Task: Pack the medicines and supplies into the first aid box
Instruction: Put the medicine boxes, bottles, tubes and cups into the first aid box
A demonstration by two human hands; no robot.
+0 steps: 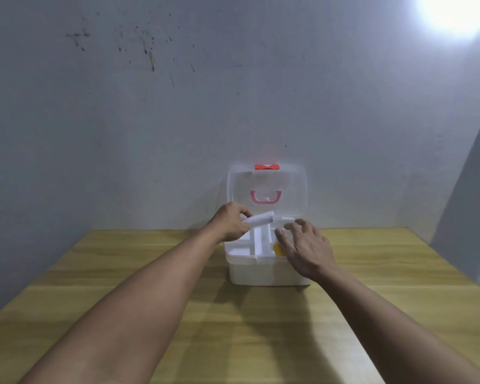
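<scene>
Seen from a camera worn on the head, looking forward and down: a white plastic first aid box [261, 268] sits on a wooden counter [150, 286], close to a grey, stained wall [178, 92]. Its clear lid [291, 189] stands raised and leans back toward the wall, with a pink carry handle [266, 197] showing through it and a red clasp [267, 167] at its top edge. Inside the box, a white tray [250, 249] with dividers fills the top, and something yellow [278, 250] lies in the tray's right-hand compartment, partly hidden. Two bare forearms reach in from the bottom of the frame. The left hand [232, 223] is closed around one end of a white roll [261, 218], perhaps a bandage, holding it nearly level above the left and middle part of the tray, with the free end of the roll pointing right toward the lid's lower edge. The right hand [306, 249] hovers over the right side of the box, palm down, fingers [281, 234] spread and slightly curled, gripping nothing; whether the fingertips touch the tray cannot be told. A bright light [455, 12] glares in the upper right corner.
</scene>
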